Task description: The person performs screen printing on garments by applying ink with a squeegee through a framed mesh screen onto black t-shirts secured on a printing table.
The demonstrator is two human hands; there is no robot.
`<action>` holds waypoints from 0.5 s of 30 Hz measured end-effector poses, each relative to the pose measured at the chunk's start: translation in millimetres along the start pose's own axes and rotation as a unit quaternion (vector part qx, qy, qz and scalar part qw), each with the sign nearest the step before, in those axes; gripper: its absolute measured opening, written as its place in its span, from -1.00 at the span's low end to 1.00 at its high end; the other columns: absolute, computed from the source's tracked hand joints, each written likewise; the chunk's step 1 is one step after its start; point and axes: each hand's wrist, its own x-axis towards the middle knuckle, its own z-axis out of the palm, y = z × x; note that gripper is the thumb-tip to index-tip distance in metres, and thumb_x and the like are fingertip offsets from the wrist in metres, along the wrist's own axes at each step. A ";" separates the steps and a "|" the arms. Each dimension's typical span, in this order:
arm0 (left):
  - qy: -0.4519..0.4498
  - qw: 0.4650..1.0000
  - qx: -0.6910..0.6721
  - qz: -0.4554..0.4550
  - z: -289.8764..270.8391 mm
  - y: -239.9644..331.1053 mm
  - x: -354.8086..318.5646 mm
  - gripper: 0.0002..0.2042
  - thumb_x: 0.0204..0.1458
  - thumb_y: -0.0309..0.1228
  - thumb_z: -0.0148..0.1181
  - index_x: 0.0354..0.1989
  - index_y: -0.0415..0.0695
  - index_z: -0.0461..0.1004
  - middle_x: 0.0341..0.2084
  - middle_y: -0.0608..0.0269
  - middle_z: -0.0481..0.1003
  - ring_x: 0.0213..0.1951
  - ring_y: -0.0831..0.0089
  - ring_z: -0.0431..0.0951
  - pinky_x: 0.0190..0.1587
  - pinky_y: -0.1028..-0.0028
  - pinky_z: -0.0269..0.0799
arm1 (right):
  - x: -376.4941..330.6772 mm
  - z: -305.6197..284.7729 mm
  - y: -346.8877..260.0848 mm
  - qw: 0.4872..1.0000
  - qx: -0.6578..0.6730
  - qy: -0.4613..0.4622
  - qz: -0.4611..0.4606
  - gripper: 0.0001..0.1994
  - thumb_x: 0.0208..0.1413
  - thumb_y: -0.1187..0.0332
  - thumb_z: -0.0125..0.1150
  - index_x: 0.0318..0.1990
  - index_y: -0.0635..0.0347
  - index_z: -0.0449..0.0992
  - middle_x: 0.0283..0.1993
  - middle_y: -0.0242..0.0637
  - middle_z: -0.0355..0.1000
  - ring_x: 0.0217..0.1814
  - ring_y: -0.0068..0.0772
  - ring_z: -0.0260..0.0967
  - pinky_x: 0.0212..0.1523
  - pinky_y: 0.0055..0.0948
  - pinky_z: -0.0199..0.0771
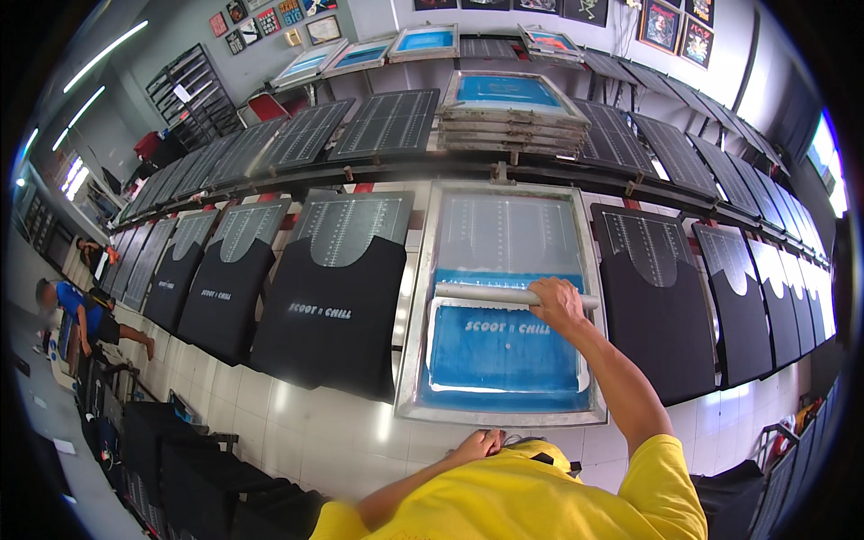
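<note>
In front of me lies a silk-screen frame [504,418] with blue-coated mesh in its nearer part and a clear mesh area beyond. A long grey squeegee [477,292] rests across the mesh, just beyond the stencil lettering. My right hand [558,304] is closed over the squeegee near its right end, my arm reaching forward. White ink lines the edges of the blue area. By the frame's near edge, close to my waist, my left hand [483,442] has its fingers curled; whether they hold anything is hidden.
Black shirts [315,333] lie on platens left of the frame, some printed with pale lettering; another black shirt [661,315] lies right. Behind a rail [387,168] stand bare platens [387,121] and stacked screens [504,139]. A person in blue [81,310] bends at far left.
</note>
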 end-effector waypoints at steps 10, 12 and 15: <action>-0.007 1.000 0.018 0.018 -3.6 -3.8 1.2 -0.48 0.41 0.01 -0.30 -0.49 -0.13 0.27 -0.58 0.39 0.21 -0.45 0.49 0.19 -0.26 0.44 0.22 | 14.6 10.7 8.6 1.000 0.007 0.000 -0.006 -0.77 -0.20 0.37 0.38 -0.30 0.08 0.56 -0.31 -0.27 0.50 -0.15 -0.08 0.46 -0.07 -0.11 0.42; -0.012 0.999 0.020 0.026 -5.2 -7.4 3.0 -0.49 0.41 0.01 -0.29 -0.49 -0.13 0.27 -0.57 0.39 0.22 -0.44 0.49 0.19 -0.26 0.44 0.22 | 11.7 11.6 8.1 1.000 -0.004 -0.023 -0.006 -0.77 -0.20 0.36 0.39 -0.31 0.08 0.56 -0.31 -0.27 0.50 -0.16 -0.08 0.46 -0.09 -0.11 0.43; -0.003 0.999 -0.003 0.042 -3.3 -7.9 3.2 -0.50 0.41 -0.01 -0.27 -0.49 -0.13 0.26 -0.57 0.39 0.22 -0.44 0.49 0.19 -0.26 0.45 0.23 | -4.0 11.3 -2.7 0.999 -0.016 -0.028 -0.029 -0.77 -0.21 0.36 0.42 -0.34 0.07 0.55 -0.33 -0.29 0.50 -0.19 -0.10 0.47 -0.12 -0.12 0.44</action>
